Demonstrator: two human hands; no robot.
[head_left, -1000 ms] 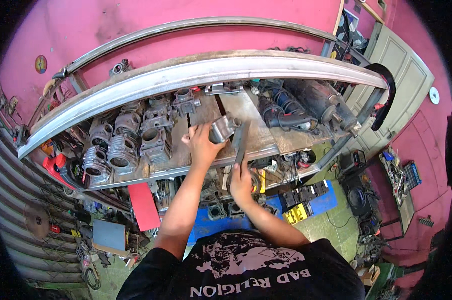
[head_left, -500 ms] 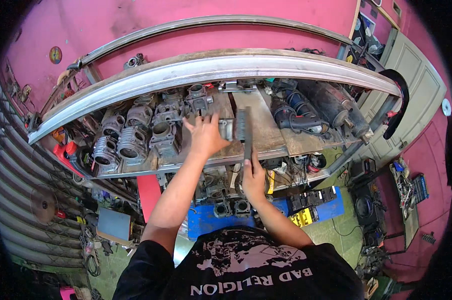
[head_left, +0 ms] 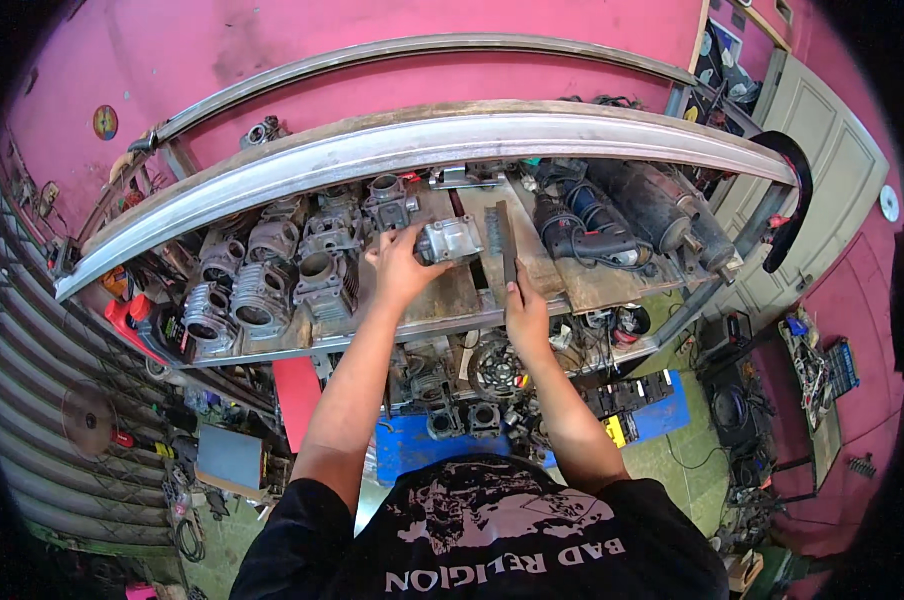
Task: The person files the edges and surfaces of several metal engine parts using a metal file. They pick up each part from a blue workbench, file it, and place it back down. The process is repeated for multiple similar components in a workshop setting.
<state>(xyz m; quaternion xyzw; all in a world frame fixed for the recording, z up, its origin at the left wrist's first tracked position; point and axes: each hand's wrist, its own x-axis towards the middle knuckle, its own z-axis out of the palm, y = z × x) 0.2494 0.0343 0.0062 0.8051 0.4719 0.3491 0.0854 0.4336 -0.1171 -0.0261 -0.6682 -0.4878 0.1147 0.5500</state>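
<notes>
My left hand (head_left: 400, 262) grips a grey metal engine cylinder head (head_left: 450, 240) from its left side, fingers over the far edge and thumb along the near one. My right hand (head_left: 525, 305) is closed around the handle of a wire brush (head_left: 505, 240), its bristles turned left toward the metal part. A small gap separates the bristles from the part. Both hands are over the wooden bench top (head_left: 442, 297). Just left of my left hand stand several engine cylinders, the nearest one (head_left: 324, 285) with its round bore facing up.
A corded power tool (head_left: 597, 245) and a dark metal canister (head_left: 637, 205) lie to the right. A silver rail (head_left: 422, 135) spans the bench's far side. A red bottle (head_left: 132, 310) stands at the left end. Below, more engine parts (head_left: 462, 418) rest on a blue surface.
The cylinder head has turned in my left hand, so a broader face shows. The brush has shifted slightly right, away from the part, and its blur has lessened.
</notes>
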